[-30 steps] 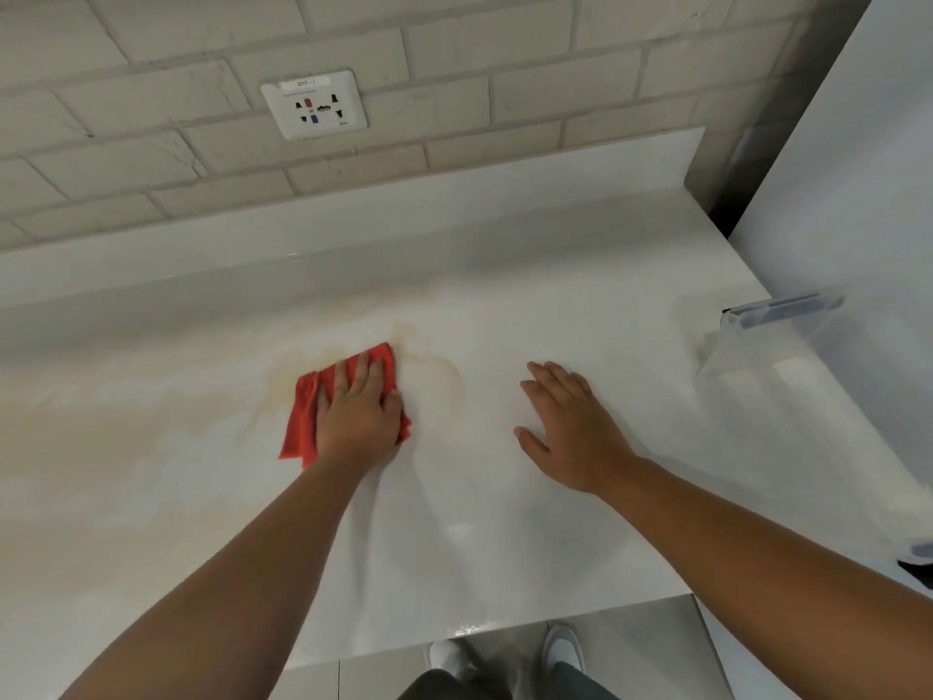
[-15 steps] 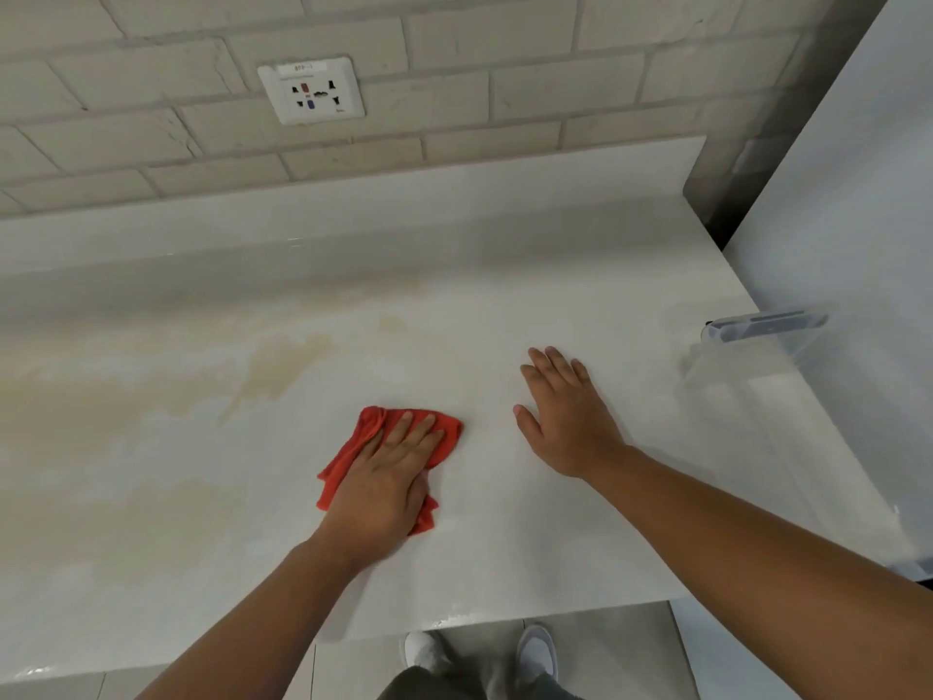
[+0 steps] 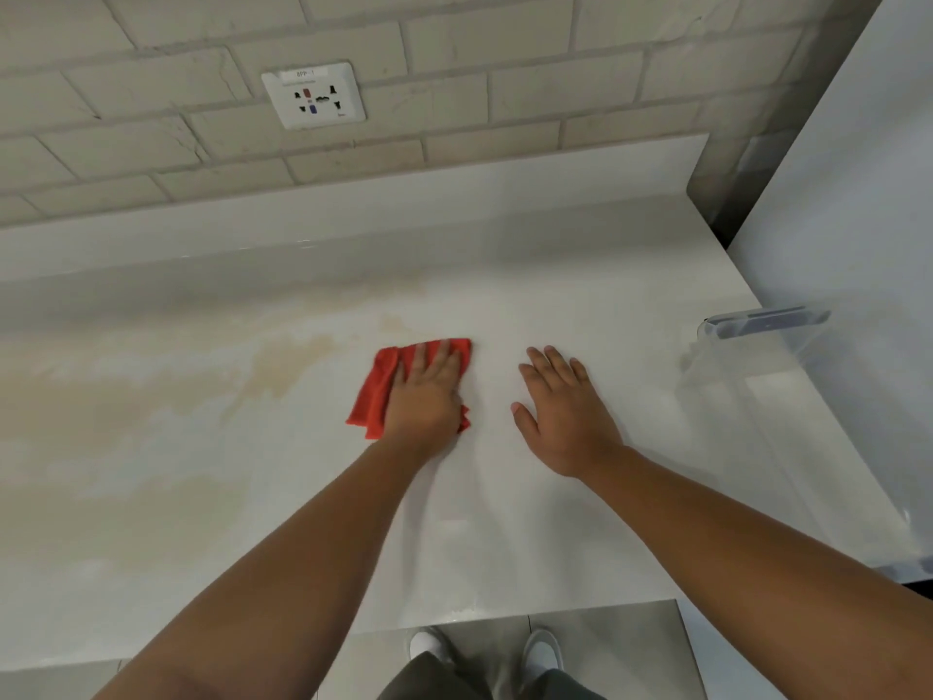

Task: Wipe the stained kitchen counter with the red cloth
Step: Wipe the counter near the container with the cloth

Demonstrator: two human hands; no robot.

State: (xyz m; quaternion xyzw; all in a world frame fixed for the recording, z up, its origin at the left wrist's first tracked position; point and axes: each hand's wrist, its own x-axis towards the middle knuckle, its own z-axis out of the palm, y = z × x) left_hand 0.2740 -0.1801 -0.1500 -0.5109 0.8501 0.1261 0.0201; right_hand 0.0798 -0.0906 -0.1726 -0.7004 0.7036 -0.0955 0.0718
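Left hand [image 3: 426,396] flat, pressing red cloth [image 3: 371,396] onto counter [image 3: 505,522].

— Where are you standing?
— In a kitchen, I'd say. A long pale counter [image 3: 555,522] runs across the frame in front of me, with tan stains [image 3: 282,366] over its left half.
— What else?
— Brick-pattern wall tiles [image 3: 505,58] fill the top, with a white power socket [image 3: 314,96] at upper left of centre. A tall white panel [image 3: 858,194] with a bar handle [image 3: 767,320] stands at the right edge.
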